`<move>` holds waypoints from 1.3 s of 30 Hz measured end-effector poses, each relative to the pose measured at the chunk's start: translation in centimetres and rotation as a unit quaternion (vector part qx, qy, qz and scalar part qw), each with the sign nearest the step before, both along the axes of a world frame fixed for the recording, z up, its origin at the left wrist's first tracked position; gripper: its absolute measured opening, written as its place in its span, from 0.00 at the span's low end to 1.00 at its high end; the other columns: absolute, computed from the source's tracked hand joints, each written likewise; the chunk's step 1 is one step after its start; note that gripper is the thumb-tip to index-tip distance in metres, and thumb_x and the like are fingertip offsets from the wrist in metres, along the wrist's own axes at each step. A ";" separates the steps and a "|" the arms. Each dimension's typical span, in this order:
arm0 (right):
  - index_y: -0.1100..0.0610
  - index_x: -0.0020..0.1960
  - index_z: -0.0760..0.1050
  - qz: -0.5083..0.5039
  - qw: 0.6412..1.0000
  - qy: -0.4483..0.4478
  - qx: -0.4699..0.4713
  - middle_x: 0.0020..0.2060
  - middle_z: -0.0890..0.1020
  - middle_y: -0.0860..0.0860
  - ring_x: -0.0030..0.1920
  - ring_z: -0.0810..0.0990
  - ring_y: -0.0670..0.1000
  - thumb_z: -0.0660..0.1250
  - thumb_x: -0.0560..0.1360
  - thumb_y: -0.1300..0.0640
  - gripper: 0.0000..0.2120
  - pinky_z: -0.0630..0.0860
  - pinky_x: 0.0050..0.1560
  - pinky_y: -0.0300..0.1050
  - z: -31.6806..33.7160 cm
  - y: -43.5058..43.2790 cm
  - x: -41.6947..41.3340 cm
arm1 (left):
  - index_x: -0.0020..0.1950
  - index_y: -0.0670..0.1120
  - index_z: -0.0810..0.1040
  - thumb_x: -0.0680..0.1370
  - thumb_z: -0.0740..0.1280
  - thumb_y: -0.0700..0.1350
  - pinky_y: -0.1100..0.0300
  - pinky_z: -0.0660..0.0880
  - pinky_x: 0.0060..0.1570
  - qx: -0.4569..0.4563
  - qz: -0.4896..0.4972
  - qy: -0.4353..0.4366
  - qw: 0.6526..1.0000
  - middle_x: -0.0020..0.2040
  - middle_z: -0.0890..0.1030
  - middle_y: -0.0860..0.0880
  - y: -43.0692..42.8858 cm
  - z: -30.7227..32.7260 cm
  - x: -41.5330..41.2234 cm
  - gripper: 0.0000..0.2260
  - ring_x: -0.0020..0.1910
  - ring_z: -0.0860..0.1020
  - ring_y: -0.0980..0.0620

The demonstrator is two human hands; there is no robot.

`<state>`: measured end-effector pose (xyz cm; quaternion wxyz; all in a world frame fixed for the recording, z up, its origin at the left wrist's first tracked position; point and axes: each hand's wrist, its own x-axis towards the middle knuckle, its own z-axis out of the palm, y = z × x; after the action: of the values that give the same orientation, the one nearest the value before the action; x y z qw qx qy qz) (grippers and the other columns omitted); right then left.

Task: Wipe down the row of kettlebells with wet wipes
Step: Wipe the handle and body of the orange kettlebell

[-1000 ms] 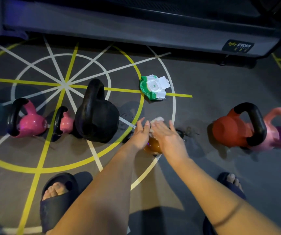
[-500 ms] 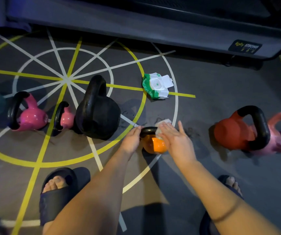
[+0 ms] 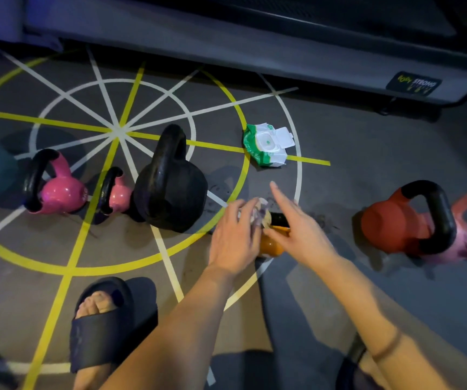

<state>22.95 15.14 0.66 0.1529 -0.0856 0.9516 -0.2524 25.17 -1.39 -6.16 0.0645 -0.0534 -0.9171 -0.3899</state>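
Since everything stands in a left-to-right row on the floor [image 3: 367,170], each piece can be wiped where it sits, no carrying. Black kettlebell [image 3: 170,192] is the biggest, left of centre. Red kettlebell [image 3: 390,223] is well off to the right, against a pale pink kettlebell [image 3: 460,209] at the frame edge. Big pink kettlebell [image 3: 58,192] and small pink kettlebell [image 3: 119,194] are at the left, the small one tight beside the black. Wipe pack [image 3: 266,144] lies just beyond the work spot, lid flipped open, likely so a fresh sheet is one reach away. Orange kettlebell [image 3: 271,244], the smallest, sits in the gap between black and red, mostly hidden under the hands; it looks like the one being cleaned. Wipe [image 3: 260,211] is bunched at its dark handle.

Left hand [image 3: 233,237]: fingers bent over the wipe, gripping it; blurred, so the exact grip is unclear. Right hand [image 3: 302,229]: fingers straight and spread, forefinger pointing far, thumb against the orange body, probably steadying it. It holds nothing.
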 end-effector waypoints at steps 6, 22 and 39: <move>0.53 0.80 0.61 -0.002 0.999 0.018 0.048 0.78 0.63 0.48 0.80 0.57 0.50 0.62 0.84 0.54 0.26 0.51 0.80 0.50 -2.0 2.3 0.7 | 0.78 0.46 0.68 0.82 0.67 0.41 0.49 0.66 0.76 -0.046 -0.057 0.054 0.996 0.77 0.71 0.49 1.2 -2.3 0.4 0.24 0.77 0.66 0.53; 0.52 0.79 0.62 0.001 0.993 -0.001 0.116 0.78 0.64 0.48 0.79 0.58 0.49 0.58 0.85 0.53 0.23 0.50 0.78 0.43 -1.3 1.9 -0.3 | 0.74 0.43 0.75 0.75 0.72 0.31 0.51 0.75 0.68 0.068 0.018 0.013 0.997 0.71 0.77 0.45 1.8 -2.0 1.0 0.27 0.70 0.76 0.49; 0.45 0.76 0.66 -0.001 0.972 -0.100 0.211 0.65 0.79 0.54 0.60 0.79 0.57 0.58 0.84 0.48 0.20 0.76 0.60 0.50 2.1 0.4 -1.8 | 0.73 0.50 0.73 0.84 0.63 0.44 0.45 0.78 0.59 0.064 0.053 -0.227 0.970 0.56 0.84 0.44 -0.7 -2.1 -0.2 0.17 0.57 0.81 0.43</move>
<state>21.17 15.57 2.74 0.2619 -0.0248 0.9633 -0.0535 24.96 -2.06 -8.23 -0.1213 0.0896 -0.8824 -0.4456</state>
